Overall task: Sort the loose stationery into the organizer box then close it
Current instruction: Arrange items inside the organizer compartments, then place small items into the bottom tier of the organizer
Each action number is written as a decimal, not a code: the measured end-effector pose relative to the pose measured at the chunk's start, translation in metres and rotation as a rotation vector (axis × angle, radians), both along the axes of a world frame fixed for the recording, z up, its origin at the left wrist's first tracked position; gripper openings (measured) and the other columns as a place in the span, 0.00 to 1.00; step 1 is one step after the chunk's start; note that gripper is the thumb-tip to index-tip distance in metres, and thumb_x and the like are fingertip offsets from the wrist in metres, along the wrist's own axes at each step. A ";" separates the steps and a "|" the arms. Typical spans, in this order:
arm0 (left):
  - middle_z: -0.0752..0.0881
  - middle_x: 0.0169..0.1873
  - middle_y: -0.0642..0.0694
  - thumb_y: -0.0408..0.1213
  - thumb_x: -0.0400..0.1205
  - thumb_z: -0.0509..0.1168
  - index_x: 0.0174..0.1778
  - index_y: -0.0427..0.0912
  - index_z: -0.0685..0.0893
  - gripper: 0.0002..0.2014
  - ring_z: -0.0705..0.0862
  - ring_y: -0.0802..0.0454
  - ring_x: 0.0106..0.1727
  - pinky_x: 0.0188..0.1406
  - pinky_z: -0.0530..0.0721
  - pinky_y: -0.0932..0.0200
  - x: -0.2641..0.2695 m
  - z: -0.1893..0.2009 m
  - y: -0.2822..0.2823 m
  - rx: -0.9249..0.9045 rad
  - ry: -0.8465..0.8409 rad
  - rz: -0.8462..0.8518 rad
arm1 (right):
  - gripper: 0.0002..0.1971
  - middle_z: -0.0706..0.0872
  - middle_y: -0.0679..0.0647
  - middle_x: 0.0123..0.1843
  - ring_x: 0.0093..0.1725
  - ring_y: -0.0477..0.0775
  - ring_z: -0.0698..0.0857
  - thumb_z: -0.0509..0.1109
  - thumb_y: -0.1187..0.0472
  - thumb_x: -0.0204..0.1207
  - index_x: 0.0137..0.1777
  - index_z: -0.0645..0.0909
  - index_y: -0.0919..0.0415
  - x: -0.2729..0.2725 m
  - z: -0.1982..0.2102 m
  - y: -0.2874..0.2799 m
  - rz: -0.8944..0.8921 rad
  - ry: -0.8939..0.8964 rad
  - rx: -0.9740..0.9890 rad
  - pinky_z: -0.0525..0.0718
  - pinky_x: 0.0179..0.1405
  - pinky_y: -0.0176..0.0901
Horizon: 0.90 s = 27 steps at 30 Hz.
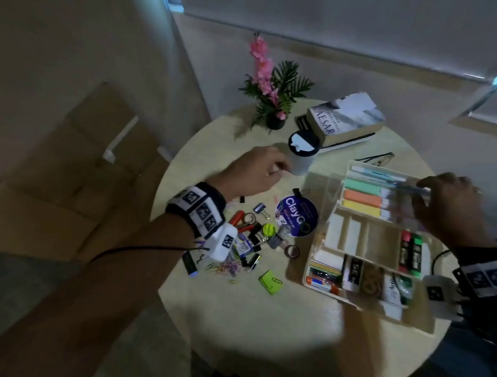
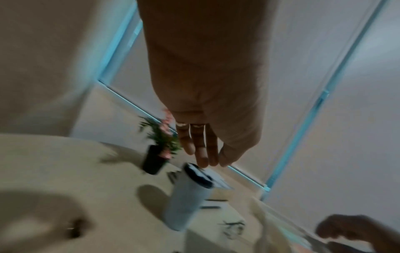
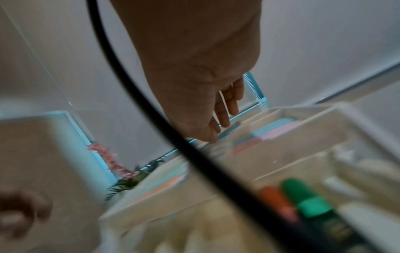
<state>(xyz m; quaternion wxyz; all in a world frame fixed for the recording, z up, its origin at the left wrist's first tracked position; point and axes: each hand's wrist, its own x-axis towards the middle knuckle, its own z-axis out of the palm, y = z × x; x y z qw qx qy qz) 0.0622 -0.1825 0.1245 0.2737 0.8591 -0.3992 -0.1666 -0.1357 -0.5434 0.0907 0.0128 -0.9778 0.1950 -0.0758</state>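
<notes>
**Box open, pile unsorted, both hands mid-reach**

Head view: the organizer box [image 1: 366,240] lies open at the right of the round surface [image 1: 261,316], its clear lid tipped up so the compartments can be reached. Highlighters, sticky notes and glue already sit inside. The loose stationery [image 1: 252,236], made up of clips, tape and a round sticker, is heaped just left of the box, probably to keep transfers short. The right hand [image 1: 453,205] reaches over the far compartments, seemingly settling a pen; whether it pinches anything is blurred. The left hand [image 1: 258,173] hovers beside a white cup [image 1: 301,153].

Left wrist view: the left fingers [image 2: 201,149] hang straight and together, holding nothing, just above the cup's dark lid.

Right wrist view: the right fingers [image 3: 225,109] extend loosely toward the pastel notes; I cannot tell if they grip.
</notes>
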 end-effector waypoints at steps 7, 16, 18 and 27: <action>0.90 0.60 0.45 0.38 0.83 0.69 0.55 0.49 0.91 0.09 0.88 0.44 0.60 0.61 0.87 0.49 0.011 -0.057 0.157 0.527 0.182 0.175 | 0.07 0.90 0.60 0.49 0.44 0.62 0.89 0.74 0.68 0.79 0.55 0.88 0.61 0.038 0.002 0.193 0.358 0.031 0.439 0.88 0.44 0.52; 0.77 0.65 0.40 0.41 0.81 0.76 0.70 0.45 0.81 0.22 0.81 0.37 0.62 0.55 0.83 0.45 -0.044 -0.123 0.246 0.634 0.197 -0.007 | 0.34 0.74 0.59 0.76 0.69 0.67 0.78 0.76 0.66 0.76 0.82 0.72 0.52 0.087 -0.098 0.328 0.492 0.387 0.368 0.89 0.58 0.62; 0.76 0.63 0.41 0.44 0.79 0.76 0.69 0.45 0.80 0.23 0.80 0.38 0.61 0.55 0.83 0.41 -0.047 -0.125 0.253 0.584 0.147 -0.003 | 0.39 0.72 0.54 0.80 0.71 0.65 0.76 0.73 0.67 0.76 0.87 0.67 0.49 0.100 -0.109 0.337 0.584 0.468 0.268 0.89 0.57 0.61; 0.83 0.59 0.43 0.33 0.80 0.68 0.59 0.46 0.84 0.11 0.82 0.41 0.59 0.53 0.86 0.46 -0.071 -0.134 0.220 0.541 -0.162 -0.040 | 0.31 0.85 0.56 0.68 0.60 0.65 0.83 0.82 0.52 0.71 0.75 0.81 0.53 0.121 -0.115 0.348 0.643 0.431 -0.019 0.83 0.61 0.62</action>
